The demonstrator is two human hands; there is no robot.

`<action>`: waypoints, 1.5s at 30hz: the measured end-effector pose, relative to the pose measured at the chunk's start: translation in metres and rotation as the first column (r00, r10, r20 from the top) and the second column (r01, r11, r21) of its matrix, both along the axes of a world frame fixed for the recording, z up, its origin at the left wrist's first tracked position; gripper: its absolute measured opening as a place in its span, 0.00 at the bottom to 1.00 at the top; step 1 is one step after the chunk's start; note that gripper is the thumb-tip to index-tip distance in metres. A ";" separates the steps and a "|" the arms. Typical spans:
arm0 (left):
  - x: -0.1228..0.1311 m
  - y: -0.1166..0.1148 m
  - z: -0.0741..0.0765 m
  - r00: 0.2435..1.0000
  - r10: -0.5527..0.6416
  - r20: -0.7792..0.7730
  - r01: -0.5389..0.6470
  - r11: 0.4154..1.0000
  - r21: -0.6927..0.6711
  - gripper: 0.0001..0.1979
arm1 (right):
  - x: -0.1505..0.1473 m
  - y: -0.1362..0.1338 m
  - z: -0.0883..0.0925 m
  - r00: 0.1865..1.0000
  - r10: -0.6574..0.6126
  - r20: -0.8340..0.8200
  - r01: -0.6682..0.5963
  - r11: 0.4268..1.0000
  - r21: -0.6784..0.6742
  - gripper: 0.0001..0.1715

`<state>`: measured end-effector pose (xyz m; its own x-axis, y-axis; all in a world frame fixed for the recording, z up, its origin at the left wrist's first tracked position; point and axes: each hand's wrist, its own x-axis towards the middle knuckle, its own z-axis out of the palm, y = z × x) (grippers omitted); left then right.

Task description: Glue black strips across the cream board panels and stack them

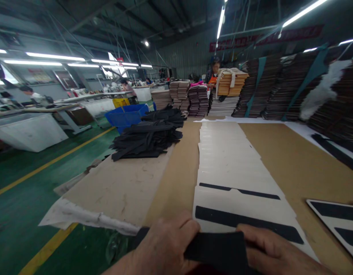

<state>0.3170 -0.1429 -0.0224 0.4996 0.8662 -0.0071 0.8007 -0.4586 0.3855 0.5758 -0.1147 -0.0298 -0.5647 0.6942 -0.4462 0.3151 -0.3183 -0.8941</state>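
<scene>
A black strip of material is stretched between my two hands at the bottom of the head view. My left hand is closed around it, with the strip's dark end poking out on the far side. The fingers of my right hand pinch its other end. Just beyond them, overlapping off-white panels run away from me in a long row. On the nearest panel lies a black strip, and a thinner black strip shows on the one behind it.
A heap of black strips rests on the table's left side, near a blue crate. Panels with black strips lie at the right. Tall stacks of dark sheets stand behind. People sit at workstations on the far left.
</scene>
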 end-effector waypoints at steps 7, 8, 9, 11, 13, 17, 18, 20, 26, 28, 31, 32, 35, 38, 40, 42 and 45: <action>0.006 0.037 -0.011 0.976 0.025 -0.218 -0.023 1.000 0.010 0.13 | 0.004 0.077 0.002 0.958 -0.146 0.246 0.106 0.980 0.169 0.15; 0.008 0.040 -0.015 0.981 0.018 -0.195 -0.016 1.000 0.010 0.14 | 0.001 0.085 -0.002 0.955 -0.154 0.253 0.108 0.976 0.187 0.14; 0.010 0.043 -0.020 0.985 0.010 -0.173 -0.007 1.000 0.015 0.15 | -0.004 0.092 -0.005 0.953 -0.153 0.260 0.100 0.973 0.207 0.14; 0.014 0.046 -0.031 0.989 -0.003 -0.150 0.007 1.000 0.026 0.18 | -0.012 0.102 -0.011 0.951 -0.145 0.272 0.078 0.967 0.243 0.14; 0.016 0.046 -0.042 0.989 -0.028 -0.145 0.033 0.999 0.034 0.20 | -0.018 0.108 -0.015 0.953 -0.135 0.270 0.062 0.963 0.263 0.14; 0.018 0.042 -0.055 0.987 -0.064 -0.147 0.074 0.996 0.057 0.22 | -0.019 0.113 -0.020 0.955 -0.090 0.284 0.016 0.968 0.252 0.12; 0.018 0.041 -0.056 0.986 -0.065 -0.150 0.075 0.996 0.058 0.21 | -0.018 0.114 -0.021 0.955 -0.074 0.289 -0.001 0.968 0.253 0.11; 0.019 0.041 -0.056 0.984 -0.068 -0.164 0.078 0.995 0.054 0.21 | -0.018 0.114 -0.024 0.954 -0.053 0.294 -0.031 0.961 0.274 0.10; 0.020 0.042 -0.051 0.979 -0.078 -0.188 0.091 0.994 0.063 0.20 | -0.020 0.116 -0.030 0.938 -0.049 0.344 -0.100 0.910 0.402 0.10; 0.021 0.042 -0.050 0.980 -0.068 -0.186 0.078 0.996 0.049 0.21 | -0.021 0.117 -0.029 0.919 -0.044 0.392 -0.142 0.890 0.433 0.10; 0.022 0.042 -0.048 0.976 -0.045 -0.215 0.055 0.998 0.039 0.23 | -0.025 0.120 -0.025 0.874 -0.019 0.485 -0.214 0.882 0.420 0.09; 0.022 0.043 -0.048 0.973 -0.037 -0.227 0.046 0.998 0.034 0.25 | -0.026 0.121 -0.024 0.858 -0.007 0.514 -0.236 0.883 0.405 0.09; 0.023 0.044 -0.045 0.964 -0.041 -0.264 0.039 0.999 -0.013 0.28 | -0.028 0.125 -0.023 0.823 0.022 0.568 -0.287 0.879 0.381 0.08; 0.023 0.045 -0.042 0.962 -0.063 -0.265 0.042 0.995 -0.085 0.30 | -0.028 0.128 -0.027 0.815 0.034 0.579 -0.314 0.866 0.390 0.08; 0.024 0.046 -0.040 0.963 -0.054 -0.265 0.025 0.993 -0.112 0.31 | -0.029 0.129 -0.030 0.815 0.042 0.577 -0.320 0.864 0.389 0.08; 0.024 0.047 -0.038 0.961 -0.045 -0.274 0.011 0.992 -0.124 0.32 | -0.030 0.129 -0.031 0.815 0.039 0.578 -0.314 0.869 0.384 0.08; 0.024 0.049 -0.037 0.958 -0.057 -0.281 0.022 0.991 -0.128 0.32 | -0.023 0.129 -0.030 0.837 0.027 0.547 -0.272 0.887 0.372 0.07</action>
<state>0.3413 -0.0943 -0.0592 0.4953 0.8295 -0.2582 0.8674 -0.4554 0.2006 0.5530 0.0140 -0.0596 -0.4494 0.8061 -0.3850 0.7754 0.1379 -0.6163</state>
